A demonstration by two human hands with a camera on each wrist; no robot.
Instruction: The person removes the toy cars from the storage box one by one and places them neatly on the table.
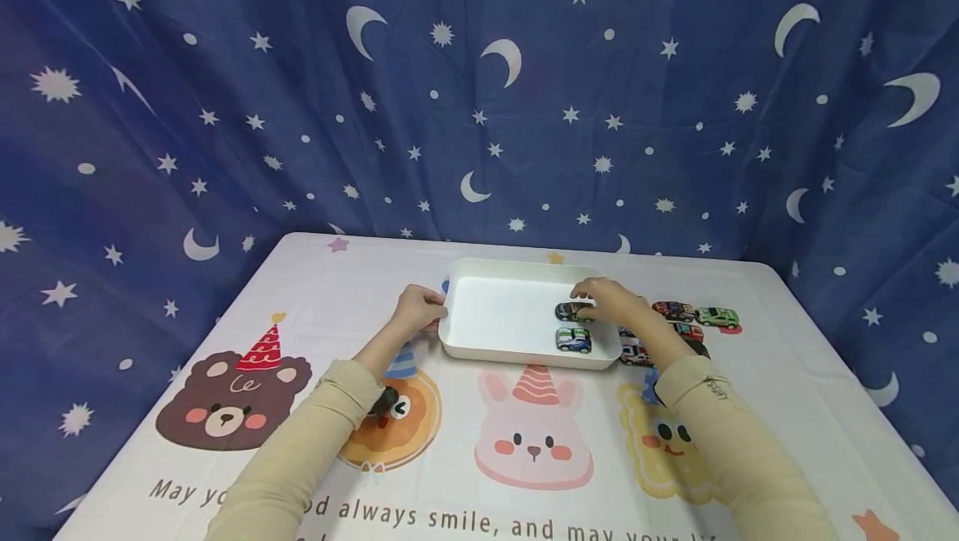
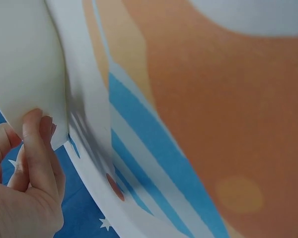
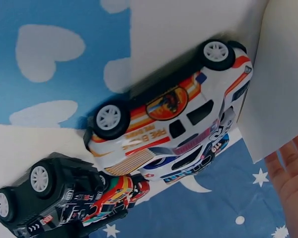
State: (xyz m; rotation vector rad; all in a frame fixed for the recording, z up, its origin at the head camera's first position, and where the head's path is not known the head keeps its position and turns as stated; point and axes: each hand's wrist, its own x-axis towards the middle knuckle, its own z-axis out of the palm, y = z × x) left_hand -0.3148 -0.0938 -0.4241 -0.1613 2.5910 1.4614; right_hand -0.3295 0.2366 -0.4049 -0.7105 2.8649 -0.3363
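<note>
left hand [image 1: 414, 309] gripping tray [image 1: 500, 308], right hand [image 1: 610, 300] on toy car [image 1: 573, 312]

A dark blue curtain [image 1: 479, 91] printed with white moons and stars hangs behind the bench [image 1: 787, 358], whose white cloth shows cartoon animals in party hats.

Dark toy car [image 1: 573, 311] upright inside white tray [image 1: 494, 349], right side

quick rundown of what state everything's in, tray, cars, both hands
tray: upright on the table, two cars inside
dark car: in tray, right hand on it
blue-white car: in tray, on its wheels, untouched
green car: on table, outside tray
left hand: holding tray's left edge
</note>
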